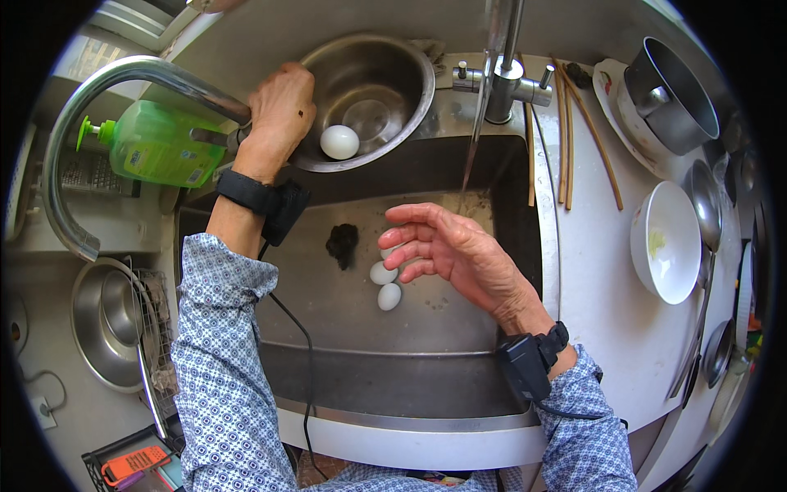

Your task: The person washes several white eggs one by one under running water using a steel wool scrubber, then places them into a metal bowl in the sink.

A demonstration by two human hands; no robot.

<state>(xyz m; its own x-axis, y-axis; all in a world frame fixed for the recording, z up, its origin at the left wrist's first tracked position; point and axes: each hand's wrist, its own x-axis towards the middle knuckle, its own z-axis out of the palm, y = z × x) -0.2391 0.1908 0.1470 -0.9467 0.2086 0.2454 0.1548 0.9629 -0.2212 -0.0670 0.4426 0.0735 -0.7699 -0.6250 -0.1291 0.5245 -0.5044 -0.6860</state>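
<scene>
My left hand [281,106] grips the left rim of a stainless steel basin [393,74]; its fingertips are hidden. A white egg [339,142] lies inside the basin, near the edge closest to me. My right hand [452,255] is over the sink [344,381], palm facing left, with fingers curved and nothing held in them. By its fingertips, white eggs [388,297] lie on the sink floor, one partly covered by the fingers. To their left sits a dark scouring pad [342,245]. Water runs from the mixer tap [508,86] into the sink.
A curved chrome spout [67,197] and green soap bottle [166,141] stand left. Chopsticks [564,147], a white bowl [665,243], a ladle [702,203] and a grey pot [673,101] occupy the right counter. Cables hang from both wrist straps.
</scene>
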